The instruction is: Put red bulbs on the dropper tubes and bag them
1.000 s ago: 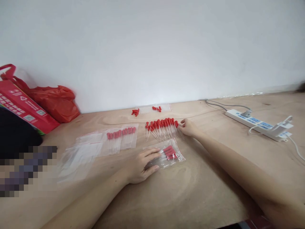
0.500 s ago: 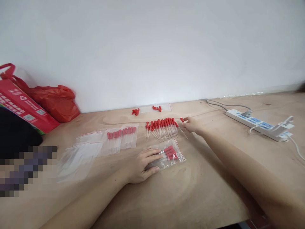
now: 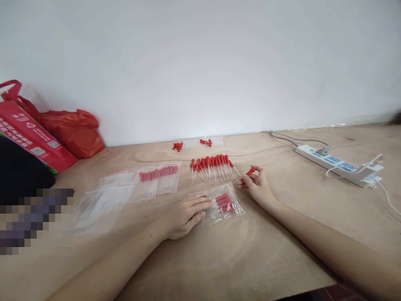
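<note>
My left hand (image 3: pixel 188 213) lies flat with its fingers stretched over a clear zip bag (image 3: pixel 216 216) that has several red-bulbed droppers in it. Between the fingers of my right hand (image 3: pixel 258 188) is a glass dropper with a red rubber bulb (image 3: pixel 251 171); its thin tip points left toward the bag's upper edge. Just behind the bag, a row of loose droppers (image 3: pixel 214 161) lies side by side, bulbs away from me. Left of that row are bagged droppers (image 3: pixel 150 175), packed flat in clear bags.
Flat clear bags (image 3: pixel 103 205) lie at the left. Loose red bulbs (image 3: pixel 177 146) and another bag (image 3: pixel 191 142) are near the wall. A white power strip (image 3: pixel 335 163) with cords stands at the right. Red bags (image 3: pixel 73 129) fill the left back corner.
My right hand has come toward me from the right end of the row, carrying one dropper to the bag's right side. My left hand stays on the bag.
</note>
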Demonstrator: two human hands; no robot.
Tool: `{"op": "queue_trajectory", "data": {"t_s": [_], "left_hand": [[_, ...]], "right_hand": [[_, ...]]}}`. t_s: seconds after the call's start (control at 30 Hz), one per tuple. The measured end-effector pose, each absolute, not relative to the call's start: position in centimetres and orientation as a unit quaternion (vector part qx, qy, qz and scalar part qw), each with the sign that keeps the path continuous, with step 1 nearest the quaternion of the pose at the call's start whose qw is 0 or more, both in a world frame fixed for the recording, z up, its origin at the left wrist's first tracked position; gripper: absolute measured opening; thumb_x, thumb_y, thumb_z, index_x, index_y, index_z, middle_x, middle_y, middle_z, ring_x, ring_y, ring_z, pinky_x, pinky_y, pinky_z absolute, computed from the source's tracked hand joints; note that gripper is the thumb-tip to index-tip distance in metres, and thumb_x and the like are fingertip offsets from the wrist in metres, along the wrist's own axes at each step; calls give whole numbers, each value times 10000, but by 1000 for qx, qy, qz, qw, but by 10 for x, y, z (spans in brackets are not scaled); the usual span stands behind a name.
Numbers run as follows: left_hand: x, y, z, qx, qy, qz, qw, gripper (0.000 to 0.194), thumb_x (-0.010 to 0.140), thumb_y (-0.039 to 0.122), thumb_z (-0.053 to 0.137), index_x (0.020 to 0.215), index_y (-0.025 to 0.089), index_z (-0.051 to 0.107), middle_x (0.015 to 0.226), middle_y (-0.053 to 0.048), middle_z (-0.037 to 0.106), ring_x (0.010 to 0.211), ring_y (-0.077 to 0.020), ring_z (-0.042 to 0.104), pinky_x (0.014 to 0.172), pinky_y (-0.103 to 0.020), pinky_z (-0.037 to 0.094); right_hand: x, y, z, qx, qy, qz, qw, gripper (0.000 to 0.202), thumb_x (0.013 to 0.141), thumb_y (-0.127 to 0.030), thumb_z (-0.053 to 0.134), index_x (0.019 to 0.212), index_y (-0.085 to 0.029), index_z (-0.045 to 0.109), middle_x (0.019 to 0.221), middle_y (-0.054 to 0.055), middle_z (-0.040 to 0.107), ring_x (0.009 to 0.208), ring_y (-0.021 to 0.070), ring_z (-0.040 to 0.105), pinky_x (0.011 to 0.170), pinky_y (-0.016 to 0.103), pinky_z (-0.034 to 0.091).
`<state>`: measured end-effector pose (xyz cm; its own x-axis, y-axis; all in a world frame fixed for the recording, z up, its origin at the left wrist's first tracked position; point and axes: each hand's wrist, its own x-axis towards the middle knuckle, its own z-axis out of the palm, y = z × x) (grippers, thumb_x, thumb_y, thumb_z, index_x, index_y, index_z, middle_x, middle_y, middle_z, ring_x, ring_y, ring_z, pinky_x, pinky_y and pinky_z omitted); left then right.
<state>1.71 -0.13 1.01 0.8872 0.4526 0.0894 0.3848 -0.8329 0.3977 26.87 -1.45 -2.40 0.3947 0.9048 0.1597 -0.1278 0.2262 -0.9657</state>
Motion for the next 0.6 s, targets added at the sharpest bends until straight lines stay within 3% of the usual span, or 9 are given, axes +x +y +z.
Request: {"op": "queue_trajectory", "data": {"t_s": [0.27, 0.47, 0.6], "left_hand": [[18, -3, 9, 943, 242, 110, 200, 454, 870, 277, 400, 1311, 228, 304, 1340, -52, 384, 1227, -190, 348, 1012, -385, 316], [17, -3, 8, 941, 253, 93, 203, 464, 875, 301, 390, 1322, 243, 282, 1365, -40, 348, 1243, -187, 322, 1026, -378, 297], [18, -3, 8, 941, 249, 105, 206, 467, 875, 298, 389, 1324, 249, 273, 1361, -39, 353, 1236, -187, 336, 1019, -376, 308]], "right_hand": [[262, -18, -28, -446, -427, 468, 633, 482, 631, -511, 619, 900, -244, 321, 661, -59, 566, 565, 114, 576, 581, 289, 487], [261, -20, -27, -487, -480, 441, 582, 380, 602, -455, 663, 798, -195, 468, 613, -52, 512, 505, 72, 485, 504, 225, 413], [260, -21, -26, -497, -505, 438, 552, 388, 566, -428, 698, 801, -178, 516, 663, -21, 565, 511, 77, 491, 498, 228, 410]]}}
